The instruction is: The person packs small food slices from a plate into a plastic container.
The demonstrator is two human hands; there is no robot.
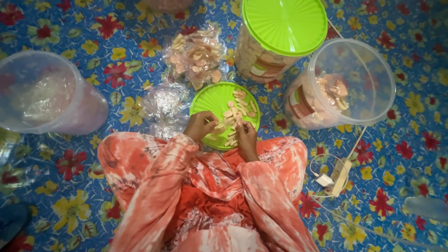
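While both hands, the left hand (199, 126) and right hand (246, 134), pinch pale crackers (237, 112) on the green lid (212, 98), tubs crowd its far edge on the floral floor cloth (396, 163).

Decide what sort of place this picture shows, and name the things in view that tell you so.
Probably the floor of a home used for small-scale snack packing. The person sits on a flowered floor covering, both hands over a green lid spread with crackers, among big plastic tubs and a charger.
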